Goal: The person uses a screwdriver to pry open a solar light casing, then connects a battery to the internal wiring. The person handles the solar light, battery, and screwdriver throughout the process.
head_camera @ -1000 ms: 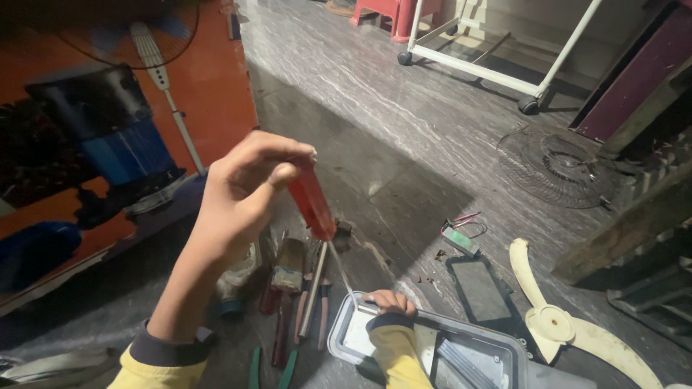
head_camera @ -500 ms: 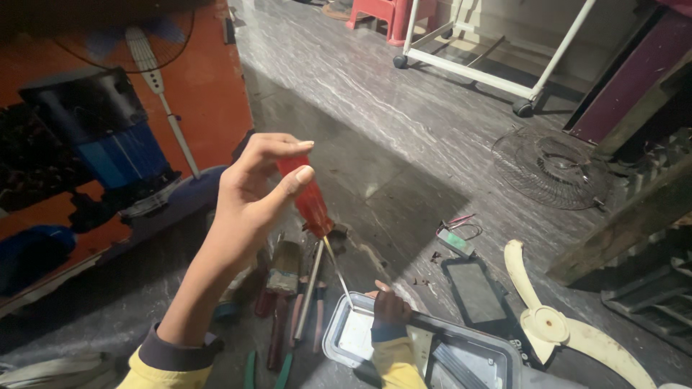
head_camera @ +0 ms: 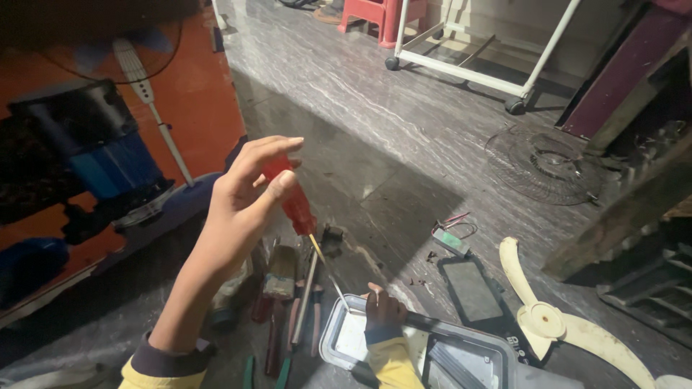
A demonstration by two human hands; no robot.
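From the head view, the left hand point(head_camera: 249, 198) has its grip tight on the red screwdriver point(head_camera: 292, 202), tip down on the grey box point(head_camera: 346, 335) on the floor, which the right hand point(head_camera: 382, 313) holds, so push straight and turn slowly

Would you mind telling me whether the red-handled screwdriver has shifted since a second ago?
Barely. The red-handled screwdriver, held in the left hand, keeps its tip at the white casing that the right hand steadies; only the camera drifted.
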